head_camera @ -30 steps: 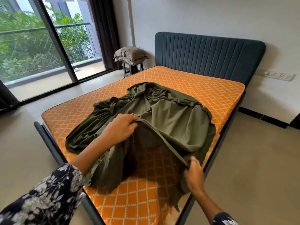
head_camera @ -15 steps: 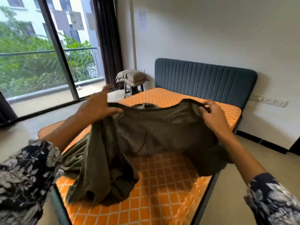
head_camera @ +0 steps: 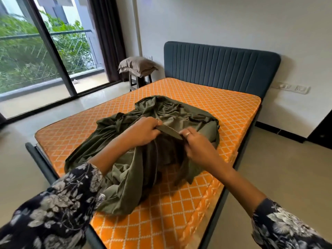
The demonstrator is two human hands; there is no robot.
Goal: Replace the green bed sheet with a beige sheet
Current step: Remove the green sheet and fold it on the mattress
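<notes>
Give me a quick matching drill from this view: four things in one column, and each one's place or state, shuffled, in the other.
Things:
1. green sheet
2. mattress
3. pillow
4. headboard

Places or states:
A. on a stool by the curtain
B. upright against the wall
C. bunched up, gripped by left hand and right hand
D. bare, orange lattice pattern

Pairs: 1-C, 2-D, 3-A, 4-B

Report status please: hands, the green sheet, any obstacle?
Left hand and right hand both grip the hem of the green sheet. Sheet bunched on bare orange mattress. No obstacle seen.
</notes>
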